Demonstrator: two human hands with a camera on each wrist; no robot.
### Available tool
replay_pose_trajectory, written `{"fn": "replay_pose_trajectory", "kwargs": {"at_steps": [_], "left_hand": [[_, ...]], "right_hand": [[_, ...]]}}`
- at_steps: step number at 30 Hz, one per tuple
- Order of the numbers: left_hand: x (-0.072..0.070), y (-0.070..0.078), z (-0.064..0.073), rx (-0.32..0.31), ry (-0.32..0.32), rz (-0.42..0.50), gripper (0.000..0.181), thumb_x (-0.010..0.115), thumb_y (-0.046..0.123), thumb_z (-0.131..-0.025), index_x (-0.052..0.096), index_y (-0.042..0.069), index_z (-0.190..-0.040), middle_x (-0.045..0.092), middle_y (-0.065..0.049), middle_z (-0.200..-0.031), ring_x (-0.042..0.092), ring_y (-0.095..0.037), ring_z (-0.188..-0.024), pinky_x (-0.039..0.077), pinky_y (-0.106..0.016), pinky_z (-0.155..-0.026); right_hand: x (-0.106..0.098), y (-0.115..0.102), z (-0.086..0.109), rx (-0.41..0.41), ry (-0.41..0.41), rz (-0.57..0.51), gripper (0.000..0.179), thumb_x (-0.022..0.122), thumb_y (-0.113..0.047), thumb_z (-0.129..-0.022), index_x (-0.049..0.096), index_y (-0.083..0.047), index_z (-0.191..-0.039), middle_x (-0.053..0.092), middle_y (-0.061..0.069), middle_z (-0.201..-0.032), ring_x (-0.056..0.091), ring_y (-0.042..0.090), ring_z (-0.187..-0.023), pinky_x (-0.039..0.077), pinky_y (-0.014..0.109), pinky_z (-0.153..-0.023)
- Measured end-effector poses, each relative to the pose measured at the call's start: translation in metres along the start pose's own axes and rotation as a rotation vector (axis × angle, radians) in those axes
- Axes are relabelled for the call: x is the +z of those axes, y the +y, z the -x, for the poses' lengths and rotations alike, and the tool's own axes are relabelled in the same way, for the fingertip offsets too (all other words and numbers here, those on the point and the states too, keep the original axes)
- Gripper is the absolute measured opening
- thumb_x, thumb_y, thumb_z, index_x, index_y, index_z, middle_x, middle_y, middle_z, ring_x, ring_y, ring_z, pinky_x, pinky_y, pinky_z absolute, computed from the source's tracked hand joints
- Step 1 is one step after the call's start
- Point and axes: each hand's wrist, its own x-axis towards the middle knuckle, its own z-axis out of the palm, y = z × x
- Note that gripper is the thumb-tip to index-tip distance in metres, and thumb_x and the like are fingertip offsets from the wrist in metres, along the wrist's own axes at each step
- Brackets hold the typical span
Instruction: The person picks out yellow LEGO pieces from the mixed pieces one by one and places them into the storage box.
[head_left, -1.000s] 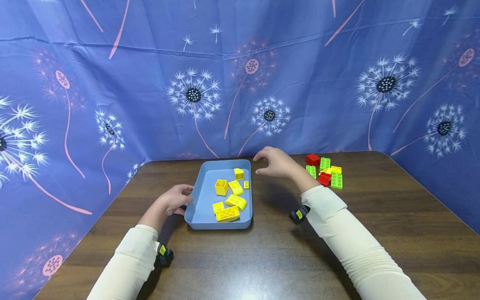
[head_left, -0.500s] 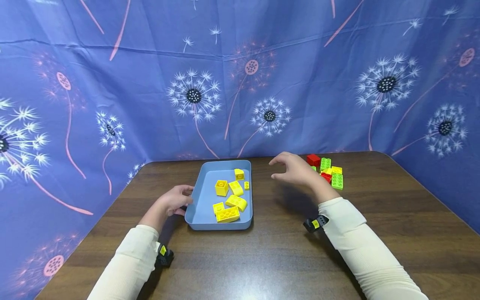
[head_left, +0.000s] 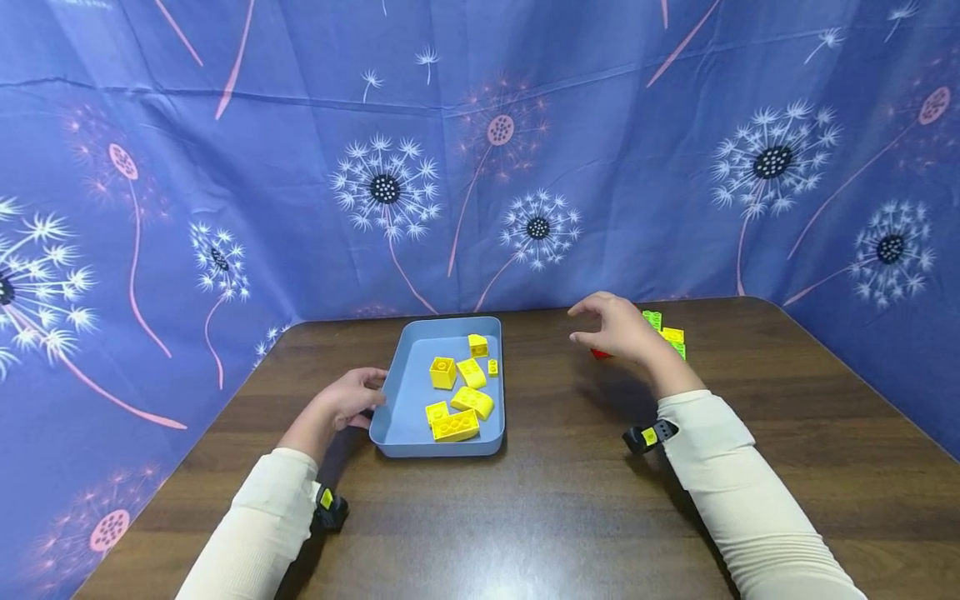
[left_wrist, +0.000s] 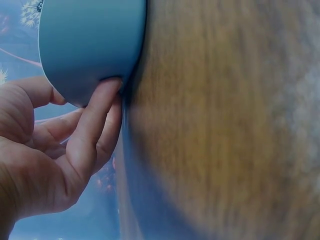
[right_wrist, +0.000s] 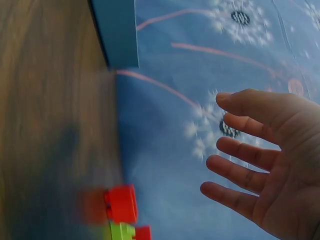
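Note:
My left hand (head_left: 348,402) grips the left side of a blue tray (head_left: 408,383). In the left wrist view its fingertips press on the outside of the tray wall (left_wrist: 92,42) and curl round its rim. Inside the tray lie several yellow toy building bricks (head_left: 472,402), most in its right half. To the right of the tray, my right hand (head_left: 618,329) hovers over the table with fingers spread and nothing held. It partly hides a loose pile of bricks, where a green brick (head_left: 652,318) and a yellow brick (head_left: 672,335) show. A red brick (right_wrist: 122,203) appears below the hand in the right wrist view.
Both hands work over a dark brown wooden table (head_left: 450,517). A blue cloth (head_left: 480,167) with dandelion prints hangs right behind the table's far edge and on its sides. Small cameras are strapped to both wrists.
My right hand has moved right, away from the tray's right side to the brick pile, and now covers part of it. My left hand and the tray have stayed put.

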Motion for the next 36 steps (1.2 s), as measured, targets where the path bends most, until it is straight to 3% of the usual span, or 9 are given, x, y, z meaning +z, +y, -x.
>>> {"fn": "replay_pose_trajectory", "kwargs": {"at_steps": [9,16,23,31,36], "left_hand": [[-0.001,0.002,-0.002,0.009,-0.005,-0.002,0.060,0.048,-0.006,-0.087,0.033,-0.005,-0.146,0.044,-0.027,-0.130,0.056,-0.027,-0.094,0.058,-0.046,-0.073],[0.000,0.001,-0.004,0.012,-0.001,0.003,0.061,0.047,-0.006,-0.086,0.034,-0.004,-0.146,0.045,-0.027,-0.129,0.056,-0.027,-0.092,0.058,-0.046,-0.072],[0.002,0.000,-0.003,0.010,0.003,0.000,0.060,0.047,-0.006,-0.086,0.034,-0.004,-0.145,0.045,-0.028,-0.130,0.057,-0.030,-0.098,0.058,-0.048,-0.074],[0.000,0.000,-0.002,0.006,0.010,-0.001,0.061,0.048,-0.006,-0.087,0.033,-0.004,-0.146,0.044,-0.028,-0.130,0.056,-0.029,-0.097,0.058,-0.047,-0.073],[0.000,-0.001,0.000,0.013,0.010,0.008,0.062,0.048,-0.006,-0.086,0.034,-0.004,-0.146,0.045,-0.027,-0.129,0.056,-0.027,-0.092,0.058,-0.046,-0.071]], "right_hand": [[-0.021,0.036,0.012,0.084,0.052,0.029,0.038,0.073,-0.011,-0.085,0.063,0.003,-0.119,0.057,0.026,-0.121,0.053,0.043,-0.109,0.044,0.057,-0.091],[-0.031,0.064,0.025,0.200,0.051,0.021,0.039,0.067,-0.008,-0.089,0.059,0.005,-0.124,0.052,0.029,-0.126,0.052,0.046,-0.111,0.043,0.061,-0.091],[-0.027,0.089,0.033,0.245,0.058,0.065,0.038,0.067,-0.011,-0.087,0.061,0.007,-0.120,0.059,0.030,-0.111,0.054,0.044,-0.099,0.045,0.057,-0.080],[-0.019,0.101,0.035,0.344,-0.005,0.092,0.035,0.061,-0.013,-0.090,0.061,0.011,-0.117,0.057,0.036,-0.116,0.054,0.048,-0.104,0.045,0.061,-0.088],[-0.015,0.103,0.034,0.346,-0.007,0.102,0.033,0.060,-0.012,-0.090,0.062,0.012,-0.113,0.059,0.035,-0.113,0.056,0.048,-0.102,0.046,0.059,-0.086]]}}
